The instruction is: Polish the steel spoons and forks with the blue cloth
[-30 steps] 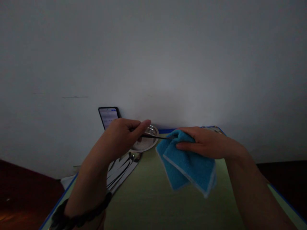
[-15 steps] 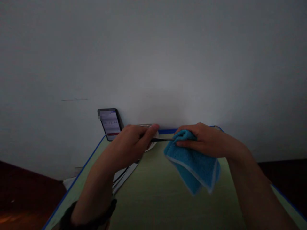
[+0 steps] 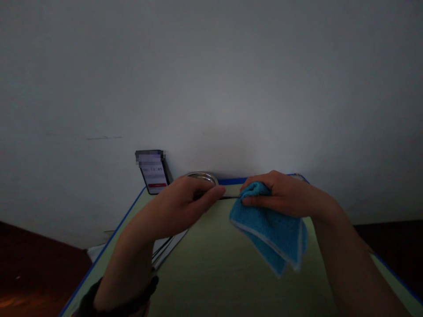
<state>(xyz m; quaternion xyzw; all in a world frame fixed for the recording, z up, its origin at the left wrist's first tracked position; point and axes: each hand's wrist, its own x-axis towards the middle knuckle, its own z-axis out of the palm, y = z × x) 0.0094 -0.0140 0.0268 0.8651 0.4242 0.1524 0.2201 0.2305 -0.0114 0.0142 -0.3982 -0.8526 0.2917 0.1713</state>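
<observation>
My left hand point(image 3: 185, 204) is closed in a pinch on the handle of a thin metal utensil point(image 3: 231, 197), which runs level to the right. Its other end disappears into a blue cloth point(image 3: 269, 231). My right hand point(image 3: 280, 193) is closed round the top of that cloth, gripping it over the utensil's end. The rest of the cloth hangs loose below my right hand, above a pale green table point(image 3: 211, 268). What kind of utensil it is stays hidden by the cloth.
A steel plate point(image 3: 203, 176) sits at the table's far edge behind my left hand. A phone point(image 3: 152, 171) leans against the white wall at the far left. More dark-handled cutlery point(image 3: 165, 253) lies on a white sheet under my left forearm. The table has a blue rim.
Both hands have shifted slightly right and lower. My left hand has come closer to the cloth, so less of the utensil's handle shows. My left forearm now hides more of the plate and cutlery.
</observation>
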